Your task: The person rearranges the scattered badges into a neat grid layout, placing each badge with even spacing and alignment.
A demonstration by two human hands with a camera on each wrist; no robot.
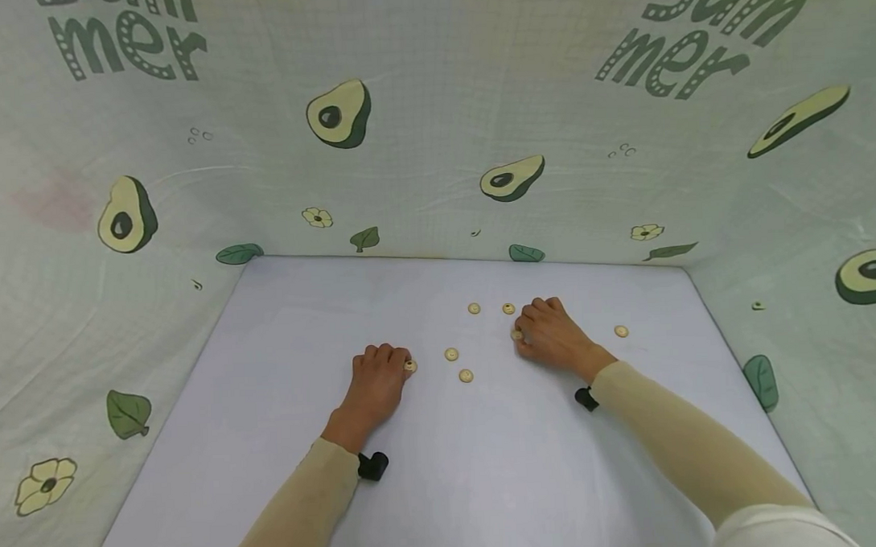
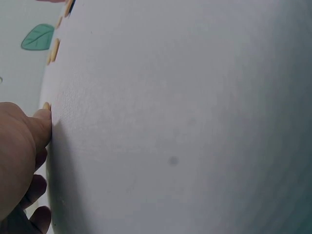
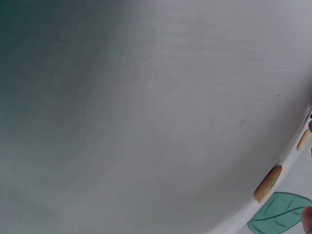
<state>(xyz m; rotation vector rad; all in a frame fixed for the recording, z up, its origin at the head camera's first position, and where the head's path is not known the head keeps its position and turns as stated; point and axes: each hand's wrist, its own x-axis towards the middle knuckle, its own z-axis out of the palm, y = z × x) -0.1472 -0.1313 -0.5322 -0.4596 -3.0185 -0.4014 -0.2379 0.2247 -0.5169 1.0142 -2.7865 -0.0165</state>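
So from the head view: the left hand [image 1: 375, 386] has its thumb and index finger pinching one wooden button [image 1: 410, 365] at the desk [image 1: 416, 483], other fingers curled in. Right hand [image 1: 558, 336] is doing much the same, fingertips on another button [image 1: 516, 333]. Two loose buttons sit between the hands, a nearer one [image 1: 466, 375] and one just behind it [image 1: 451, 353]. Two more are farther back, and a lone button [image 1: 621, 331] is off right of the right hand.

Left wrist cam: thumb against the pinched button's edge, more buttons edge-on beyond.

Right wrist cam: a button [image 3: 268, 184] near a printed leaf [image 3: 278, 214]; only slivers of fingers, can't tell their grip there.
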